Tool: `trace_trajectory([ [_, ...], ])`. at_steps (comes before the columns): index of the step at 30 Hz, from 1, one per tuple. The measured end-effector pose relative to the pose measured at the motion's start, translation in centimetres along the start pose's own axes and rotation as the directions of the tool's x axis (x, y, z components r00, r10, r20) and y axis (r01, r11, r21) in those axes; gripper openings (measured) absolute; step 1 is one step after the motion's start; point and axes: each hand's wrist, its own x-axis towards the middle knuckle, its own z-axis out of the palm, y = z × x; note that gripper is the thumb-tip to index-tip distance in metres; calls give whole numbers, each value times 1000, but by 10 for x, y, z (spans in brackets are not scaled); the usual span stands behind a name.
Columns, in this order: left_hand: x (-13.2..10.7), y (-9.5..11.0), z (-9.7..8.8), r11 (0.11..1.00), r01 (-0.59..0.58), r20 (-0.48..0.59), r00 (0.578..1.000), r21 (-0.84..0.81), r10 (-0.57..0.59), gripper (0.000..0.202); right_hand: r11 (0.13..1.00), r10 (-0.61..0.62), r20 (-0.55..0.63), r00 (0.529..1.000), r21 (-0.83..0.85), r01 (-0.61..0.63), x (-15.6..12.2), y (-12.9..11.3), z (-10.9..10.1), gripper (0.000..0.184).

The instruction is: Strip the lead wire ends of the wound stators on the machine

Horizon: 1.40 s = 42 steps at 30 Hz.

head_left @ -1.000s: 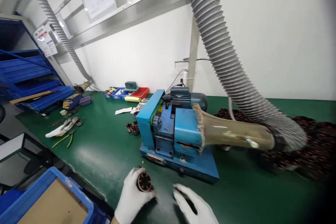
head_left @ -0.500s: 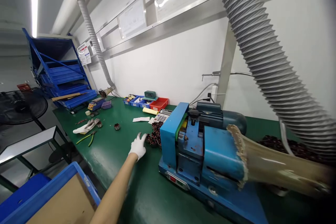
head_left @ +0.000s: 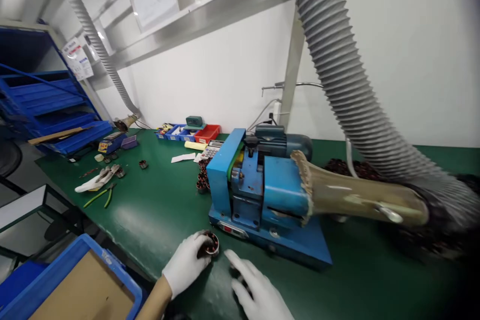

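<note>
My left hand, in a white glove, is closed around a small round part with a pale rim and dark reddish-brown windings, like a motor stator. It is held just above or on the green bench top, in front of the blue machine; I cannot tell whether it touches. To its right, my right hand, also white-gloved, has its fingers apart and holds nothing. A short gap lies between its fingertips and the part. More of these round parts stand in a cluster against the machine's left side.
The blue belt grinding machine fills the middle, its tan duct sleeve leading to a grey hose. Pliers and a white glove lie at the left. A blue crate stands by the bench edge. Small bins line the wall.
My left hand has come back from the cluster towards me, now with a round part in it. My right hand has entered the view. The view has turned right.
</note>
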Motion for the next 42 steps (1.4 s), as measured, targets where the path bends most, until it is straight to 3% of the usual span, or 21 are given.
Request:
trace_trajectory([
  [2, -22, -4, 16, 979, 33, -44, 998, -201, -43, 37, 939, -99, 74, 992, -323, 118, 7, -7, 3, 45],
  [4, -33, -12, 27, 927, 82, -149, 978, -366, -145, 36, 852, -131, 135, 982, -492, 181, 11, -8, 5, 33],
  [7, -38, -22, 34, 858, 106, -320, 899, -503, -299, 27, 835, -136, 156, 978, -513, 198, 7, -8, 2, 12],
  [10, -37, -17, 42, 821, 121, -368, 851, -558, -375, 32, 893, -129, 102, 986, -421, 160, -6, -14, -10, 7],
  [13, -42, 11, 55, 790, 135, -310, 870, -598, -383, 21, 954, -108, -13, 994, -284, 100, -26, -24, -27, 8],
  [16, -53, 51, 71, 723, 114, -128, 954, -681, -271, 62, 952, -75, -129, 989, -305, 32, -47, -33, -35, 9],
  [18, -60, 77, 78, 645, 163, 18, 974, -746, -225, 62, 953, -60, -203, 977, -304, -5, -57, -33, -34, 7],
  [19, -61, 87, 79, 580, 196, 72, 971, -790, -229, 58, 970, -33, -248, 968, -242, -29, -60, -31, -32, 12],
  [21, -61, 102, 81, 463, 236, 118, 956, -854, -269, 53, 995, 101, -327, 940, 50, -89, -61, -24, -29, 34],
  [22, -60, 107, 82, 419, 235, 124, 954, -877, -274, 54, 965, 190, -334, 923, 237, -112, -60, -20, -29, 41],
  [24, -58, 114, 83, 384, 226, 129, 957, -895, -261, 57, 844, 308, -296, 904, 524, -116, -55, -13, -30, 37],
  [26, -57, 119, 85, 382, 237, 148, 957, -893, -248, 47, 767, 313, -305, 899, 639, -50, -48, -11, -33, 30],
  [28, -58, 124, 88, 413, 223, 128, 961, -883, -245, 43, 746, 297, -377, 877, 665, 33, -42, -12, -37, 25],
  [31, -60, 130, 94, 596, 50, -27, 992, -802, -120, 46, 734, 273, -415, 868, 674, 91, -36, -17, -43, 19],
  [33, -60, 132, 99, 715, -117, -158, 987, -689, 8, 44, 699, 294, -387, 874, 711, 80, -33, -21, -50, 15],
  [36, -60, 133, 108, 790, -253, -304, 948, -558, 89, 41, 492, 423, -305, 853, 868, 66, -26, -23, -70, 18],
  [38, -57, 133, 113, 801, -261, -335, 939, -539, 80, 41, 285, 480, -299, 824, 942, 176, -23, -20, -84, 22],
  [39, -55, 133, 115, 805, -248, -334, 940, -538, 66, 42, 223, 512, -331, 793, 942, 250, -22, -18, -89, 24],
  [40, -51, 133, 116, 811, -234, -333, 942, -536, 51, 43, 225, 542, -378, 750, 926, 304, -22, -15, -92, 25],
  [42, -39, 135, 117, 809, -204, -309, 951, -551, 30, 46, 375, 541, -449, 711, 886, 274, -22, -9, -89, 27],
])
